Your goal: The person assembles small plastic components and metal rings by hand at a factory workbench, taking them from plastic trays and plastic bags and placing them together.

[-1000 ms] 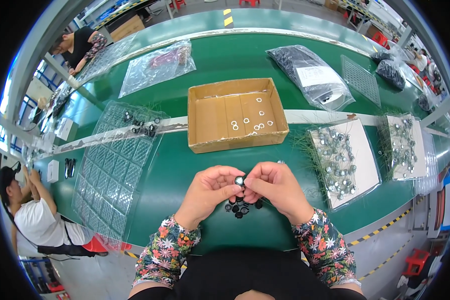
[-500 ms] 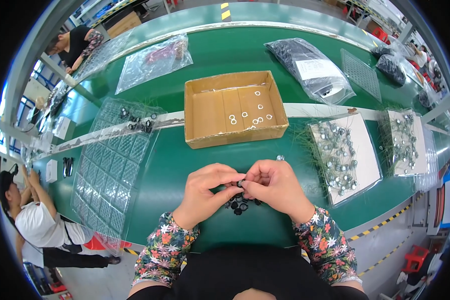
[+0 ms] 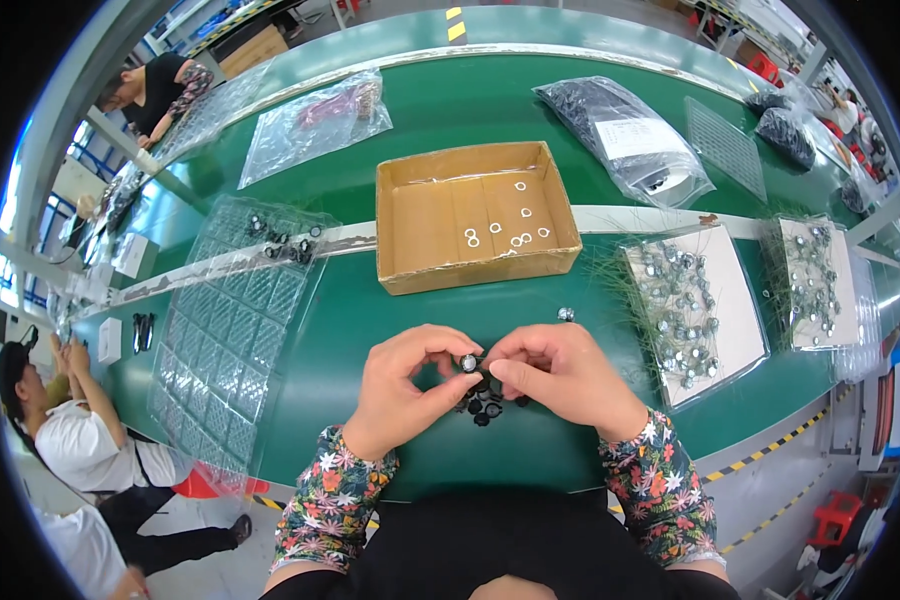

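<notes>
A: Nearest?
B: Black parts [image 3: 484,409], piled on green surface [image 3: 320,410]. Above: left hand [image 3: 398,388] pinching round part [image 3: 469,364]; right hand [image 3: 562,378] just beside it, grip cannot be told.
A: Beyond?
B: Cardboard box [image 3: 482,274], white rings [image 3: 472,237] inside.

my left hand [image 3: 402,388] pinching a small round part [image 3: 469,364], my right hand [image 3: 562,376] beside it, black pieces [image 3: 484,410] below, cardboard box [image 3: 475,275] beyond

Observed at lower centre: plain black top [image 3: 490,535]. Left sleeve [image 3: 335,490] and right sleeve [image 3: 662,495], lower frame: matching dark floral print, red, white and green, ending at the wrists.
</notes>
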The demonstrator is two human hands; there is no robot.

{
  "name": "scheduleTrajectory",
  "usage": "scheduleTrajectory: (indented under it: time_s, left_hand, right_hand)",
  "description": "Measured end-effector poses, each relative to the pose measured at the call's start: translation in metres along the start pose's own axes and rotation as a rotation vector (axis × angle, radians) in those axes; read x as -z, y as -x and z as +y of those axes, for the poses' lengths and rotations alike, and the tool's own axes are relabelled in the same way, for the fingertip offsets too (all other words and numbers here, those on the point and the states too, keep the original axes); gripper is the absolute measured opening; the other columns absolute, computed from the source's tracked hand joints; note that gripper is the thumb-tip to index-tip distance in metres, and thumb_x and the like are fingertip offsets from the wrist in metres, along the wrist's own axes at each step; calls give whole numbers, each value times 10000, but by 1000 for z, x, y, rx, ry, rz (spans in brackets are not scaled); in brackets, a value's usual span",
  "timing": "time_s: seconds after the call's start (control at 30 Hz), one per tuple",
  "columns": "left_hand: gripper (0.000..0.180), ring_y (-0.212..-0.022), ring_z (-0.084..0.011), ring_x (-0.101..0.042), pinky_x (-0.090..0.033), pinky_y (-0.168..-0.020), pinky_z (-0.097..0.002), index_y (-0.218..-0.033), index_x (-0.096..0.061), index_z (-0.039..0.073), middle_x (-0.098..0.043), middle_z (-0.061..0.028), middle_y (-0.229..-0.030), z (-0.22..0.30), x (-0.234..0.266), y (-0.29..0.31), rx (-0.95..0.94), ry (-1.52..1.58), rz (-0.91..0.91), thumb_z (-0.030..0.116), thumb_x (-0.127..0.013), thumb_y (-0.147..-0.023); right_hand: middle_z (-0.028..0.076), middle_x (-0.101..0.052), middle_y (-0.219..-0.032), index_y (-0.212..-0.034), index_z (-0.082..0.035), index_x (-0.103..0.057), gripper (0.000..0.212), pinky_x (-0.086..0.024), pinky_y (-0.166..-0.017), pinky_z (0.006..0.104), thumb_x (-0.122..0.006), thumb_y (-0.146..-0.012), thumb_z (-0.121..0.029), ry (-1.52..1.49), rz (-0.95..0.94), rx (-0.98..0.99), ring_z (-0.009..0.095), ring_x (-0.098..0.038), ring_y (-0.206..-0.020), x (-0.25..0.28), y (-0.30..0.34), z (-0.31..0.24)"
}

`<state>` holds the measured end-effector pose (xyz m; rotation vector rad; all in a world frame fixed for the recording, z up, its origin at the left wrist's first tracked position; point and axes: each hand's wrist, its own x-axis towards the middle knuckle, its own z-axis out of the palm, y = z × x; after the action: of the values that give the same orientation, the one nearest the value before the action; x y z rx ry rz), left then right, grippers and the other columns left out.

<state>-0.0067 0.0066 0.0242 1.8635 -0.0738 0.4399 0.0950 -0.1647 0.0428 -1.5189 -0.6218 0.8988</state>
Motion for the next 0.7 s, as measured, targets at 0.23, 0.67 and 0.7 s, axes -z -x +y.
scheduleTrajectory:
  time_s: [0.23,0.67,0.7]
  left_hand:
    - [268,-878,-152,-599,-504,-750,-247,-1047,-612,-28,-596,-101,-988,7,2,8,193,209,-51,-100,-591,-790]
    - [237,-848,-137,-626,-538,-701,-234,-1027,-625,-20,-611,-102,-989,6,2,18,199,334,21,-82,-613,-798]
    - [243,-844,-120,-627,-544,-695,-224,-1027,-635,-5,-622,-89,-968,7,3,18,192,318,32,-69,-626,-793]
  right_hand:
    - [58,-582,-652,-812,7,-629,89,-404,-491,256,-608,-833,-77,254,88,282,117,-520,-554,-11,2,-2]
    - [76,-541,-659,-780,-56,-595,30,-437,-516,359,-623,-786,-65,707,212,620,264,-549,-586,-20,7,-6]
    - [76,-541,-662,-780,-56,-593,32,-438,-517,360,-623,-786,-66,709,206,630,263,-547,-586,-20,7,-6]
